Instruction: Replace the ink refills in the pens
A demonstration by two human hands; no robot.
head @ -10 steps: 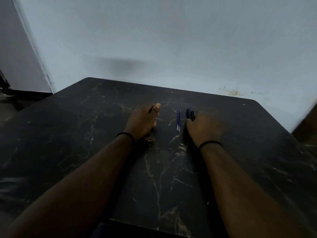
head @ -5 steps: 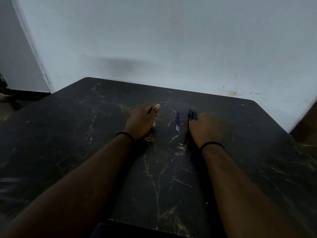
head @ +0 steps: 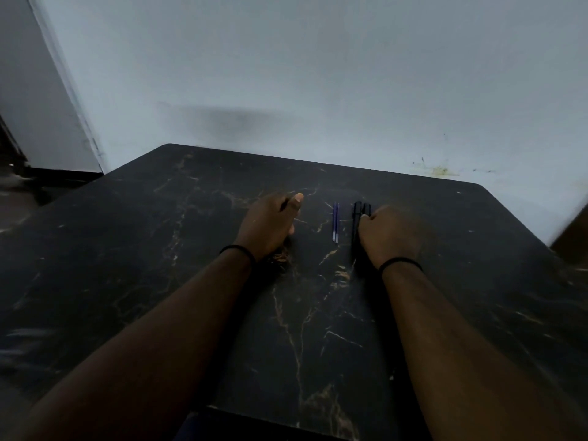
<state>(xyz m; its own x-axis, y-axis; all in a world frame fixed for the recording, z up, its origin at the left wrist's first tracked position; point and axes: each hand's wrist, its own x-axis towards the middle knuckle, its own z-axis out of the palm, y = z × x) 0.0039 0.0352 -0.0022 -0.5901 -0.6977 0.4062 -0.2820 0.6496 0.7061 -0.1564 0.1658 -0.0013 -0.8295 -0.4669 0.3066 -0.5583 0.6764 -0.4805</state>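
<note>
Two thin blue ink refills lie side by side on the black marble table, between my hands. Just right of them lie black pens, their far ends sticking out past my right hand. That hand is curled into a fist, fingers closed against the pens, hiding most of them. My left hand rests on the table left of the refills, closed, with the thumb pointing forward. A thin dark piece shows between its thumb and fingers; I cannot tell what it is.
The table's far edge meets a pale wall. Its right corner is rounded, and the near edge is close to my body. Floor and a dark skirting show at the left.
Both hands stay almost where they were. My right hand has shifted slightly on the pens, so a little more of their far ends shows.
</note>
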